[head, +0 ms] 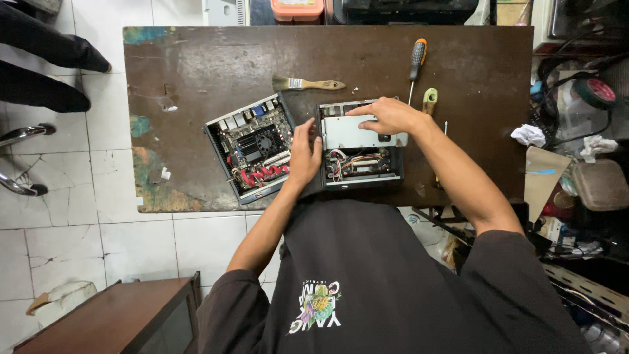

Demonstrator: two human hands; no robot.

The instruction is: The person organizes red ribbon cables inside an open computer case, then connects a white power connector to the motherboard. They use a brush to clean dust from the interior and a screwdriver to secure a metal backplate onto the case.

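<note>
Hands at work over an opened small computer case (360,164) lying near the front edge of the worn brown table (196,59). The right hand (386,116) lies flat, fingers spread, on the grey metal plate (350,134) atop the case, clasping nothing. The left hand (304,156) rests loosely open against the case's left wall (fingers curved, thumb up). Just left lies a tilted circuit board tray (252,144); a paintbrush (308,83) and a screwdriver (416,59) lie behind.
</note>
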